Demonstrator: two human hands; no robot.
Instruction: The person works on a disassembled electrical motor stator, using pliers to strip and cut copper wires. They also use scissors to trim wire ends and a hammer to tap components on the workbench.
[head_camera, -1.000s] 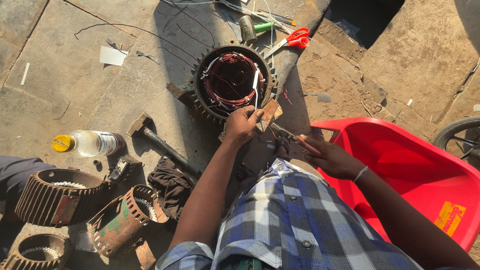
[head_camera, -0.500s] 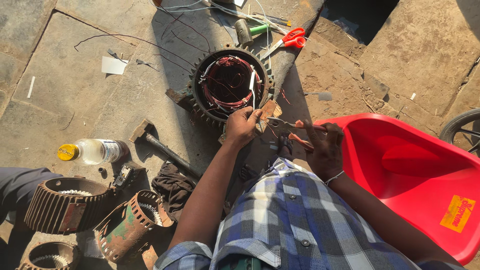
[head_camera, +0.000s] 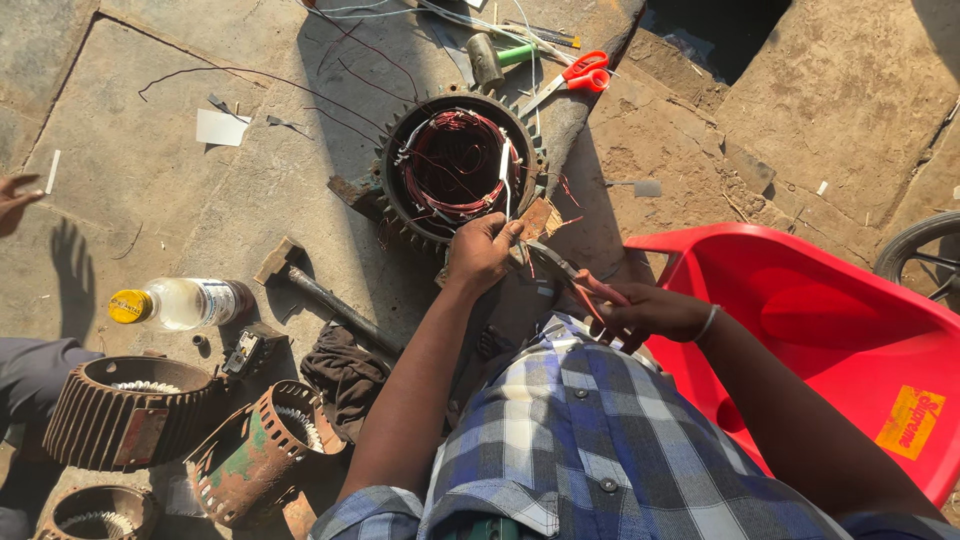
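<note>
left hand clamped on wires at rim of motor stator just ahead, steadying them; right hand closed round pliers reaching toward left hand

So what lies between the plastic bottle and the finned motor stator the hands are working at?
In the head view, a hammer lies on the stone floor between the plastic bottle and the motor stator.

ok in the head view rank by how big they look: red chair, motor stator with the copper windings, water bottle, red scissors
1. red chair
2. stator
3. bottle
4. scissors
Bottle and scissors look close in length; the bottle is bulkier.
</note>
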